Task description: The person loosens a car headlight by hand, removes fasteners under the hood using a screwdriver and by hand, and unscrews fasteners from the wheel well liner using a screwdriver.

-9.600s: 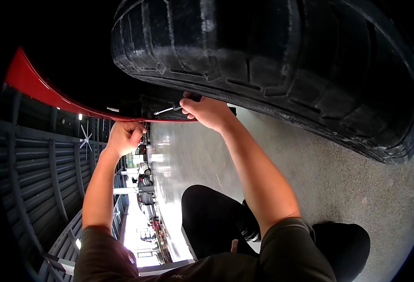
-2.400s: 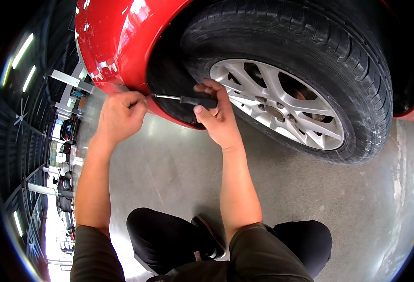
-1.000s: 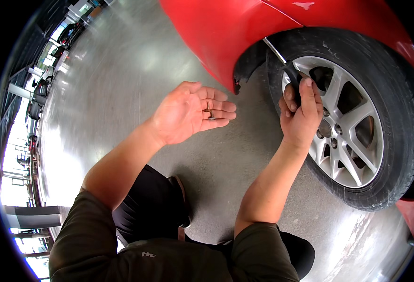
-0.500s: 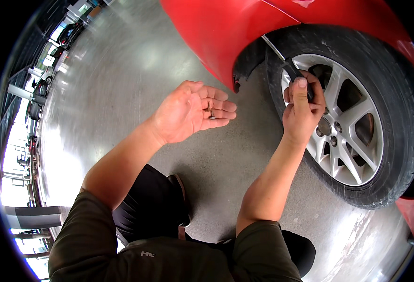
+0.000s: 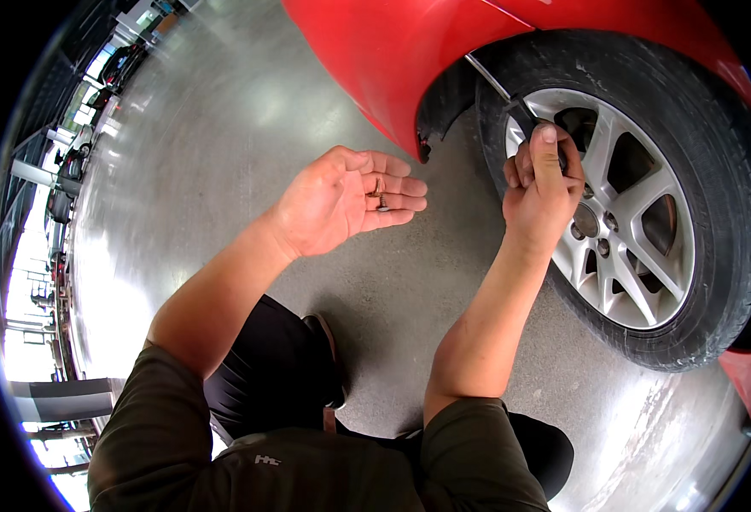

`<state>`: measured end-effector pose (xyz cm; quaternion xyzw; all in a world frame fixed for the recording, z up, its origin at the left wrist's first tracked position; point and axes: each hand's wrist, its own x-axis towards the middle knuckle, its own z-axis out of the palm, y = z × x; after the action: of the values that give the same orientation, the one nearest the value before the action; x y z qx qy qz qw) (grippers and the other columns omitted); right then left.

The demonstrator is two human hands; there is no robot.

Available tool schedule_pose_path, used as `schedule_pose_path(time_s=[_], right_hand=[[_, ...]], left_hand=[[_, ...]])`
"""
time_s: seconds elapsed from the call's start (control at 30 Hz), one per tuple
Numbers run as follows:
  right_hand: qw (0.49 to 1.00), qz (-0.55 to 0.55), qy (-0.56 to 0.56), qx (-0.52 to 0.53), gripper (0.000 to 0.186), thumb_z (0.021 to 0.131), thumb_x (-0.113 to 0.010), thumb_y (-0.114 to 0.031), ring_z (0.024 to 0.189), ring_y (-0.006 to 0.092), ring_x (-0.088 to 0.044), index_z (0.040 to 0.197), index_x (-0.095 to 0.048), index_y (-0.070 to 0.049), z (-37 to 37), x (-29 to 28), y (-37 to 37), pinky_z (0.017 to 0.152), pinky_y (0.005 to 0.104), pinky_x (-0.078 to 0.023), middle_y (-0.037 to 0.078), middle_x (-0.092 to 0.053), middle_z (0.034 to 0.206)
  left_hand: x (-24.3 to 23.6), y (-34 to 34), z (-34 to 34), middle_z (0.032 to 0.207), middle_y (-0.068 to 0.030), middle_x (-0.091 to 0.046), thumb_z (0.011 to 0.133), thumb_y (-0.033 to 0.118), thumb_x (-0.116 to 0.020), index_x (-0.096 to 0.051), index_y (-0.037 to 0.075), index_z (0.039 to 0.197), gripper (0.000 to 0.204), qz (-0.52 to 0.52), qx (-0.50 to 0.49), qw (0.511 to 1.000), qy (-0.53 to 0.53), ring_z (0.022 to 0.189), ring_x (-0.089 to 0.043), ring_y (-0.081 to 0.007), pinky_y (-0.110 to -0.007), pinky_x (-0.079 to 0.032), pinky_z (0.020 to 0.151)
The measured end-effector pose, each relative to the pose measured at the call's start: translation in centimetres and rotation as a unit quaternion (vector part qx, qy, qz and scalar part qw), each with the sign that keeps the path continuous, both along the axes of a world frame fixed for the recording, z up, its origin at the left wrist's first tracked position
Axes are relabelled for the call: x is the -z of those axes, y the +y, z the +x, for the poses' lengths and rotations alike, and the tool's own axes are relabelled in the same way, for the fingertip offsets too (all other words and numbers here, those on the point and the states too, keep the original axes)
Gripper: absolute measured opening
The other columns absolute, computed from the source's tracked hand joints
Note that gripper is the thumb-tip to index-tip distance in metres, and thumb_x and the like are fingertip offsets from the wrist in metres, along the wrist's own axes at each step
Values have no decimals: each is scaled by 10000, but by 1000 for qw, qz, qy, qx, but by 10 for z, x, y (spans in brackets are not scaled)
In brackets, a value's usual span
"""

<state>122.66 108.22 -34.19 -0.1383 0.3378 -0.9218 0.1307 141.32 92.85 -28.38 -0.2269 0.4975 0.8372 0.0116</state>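
My left hand [image 5: 324,205] is held out palm up over the floor, fingers stretched. Small metal screws [image 5: 382,205] lie across its fingers. In my right hand [image 5: 542,192] is a screwdriver [image 5: 521,114] with a black handle, thumb laid along it and fingers curled round. Its bare metal shaft slants up and left to the edge of the wheel arch [image 5: 444,96] in the red fender [image 5: 384,64]; the tip is hidden there or too small to make out. Just beyond my right hand stands the car's wheel [image 5: 628,256], a silver spoked rim inside a black tire [image 5: 725,247].
The grey, shiny concrete floor [image 5: 222,111] spreads below my hands. My dark-trousered leg and shoe [image 5: 328,341] are beneath my left arm. Parked cars [image 5: 68,166] line the far left of the hall. Another red body panel [image 5: 749,384] shows behind the tire.
My right hand and the screwdriver have shifted slightly left and up in the picture, along with the car. The left hand stays nearly in place, the screws still on its fingers.
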Motion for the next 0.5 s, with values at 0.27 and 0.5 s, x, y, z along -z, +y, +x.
schedule_pose_path(time_s=[0.27,0.5], right_hand=[[1000,12,-28,-5,231,950,-773,-213,534,45,-407,987,-655,-17,1,-7,3,506,246,-311,-30,-572,699],[999,-8,-11,-51,196,961,-731,-168,615,80,-467,1073,-648,-31,-7,14,4,583,265,-375,-17,-608,808]], left_hand=[[2,-1,0,1352,-235,-620,1009,358,-389,-561,-21,1334,528,11,5,1000,9,1302,-579,-394,-515,-428,1160],[15,-6,0,1337,-213,-630,1011,193,-436,-573,2,1316,385,15,16,1000,2,1291,-592,-367,-507,-439,1157]])
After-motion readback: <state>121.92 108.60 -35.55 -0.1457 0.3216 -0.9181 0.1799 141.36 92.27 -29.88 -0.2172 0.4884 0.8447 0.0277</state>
